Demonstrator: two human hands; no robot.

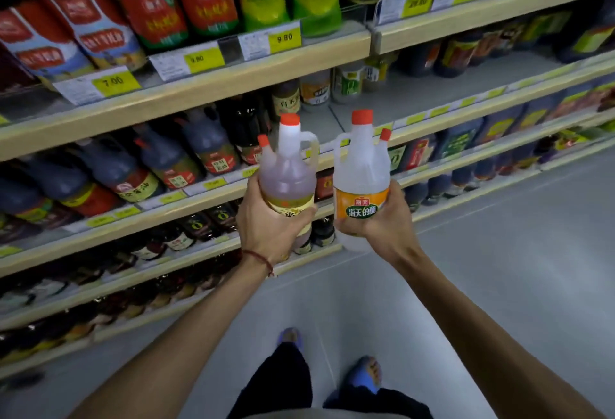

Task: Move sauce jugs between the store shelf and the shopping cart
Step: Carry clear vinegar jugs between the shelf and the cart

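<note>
Two sauce jugs were held upright in front of the shelving, close side by side; contact between them could not be confirmed. The amber jug (pixel 287 175), red-capped, was gripped around its lower body by the left hand (pixel 271 224). The clear jug (pixel 361 169), orange-labelled, was gripped likewise by the right hand (pixel 382 222). Behind them ran a shelf (pixel 199 199) of dark bottles (pixel 159 159). A red cord (pixel 259 257) circled the left wrist. Grey floor (pixel 499 252) lay below.

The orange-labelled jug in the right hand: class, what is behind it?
Behind the orange-labelled jug run a shelf edge and dark bottles. The jug and right hand cover whatever stands directly behind.
</note>
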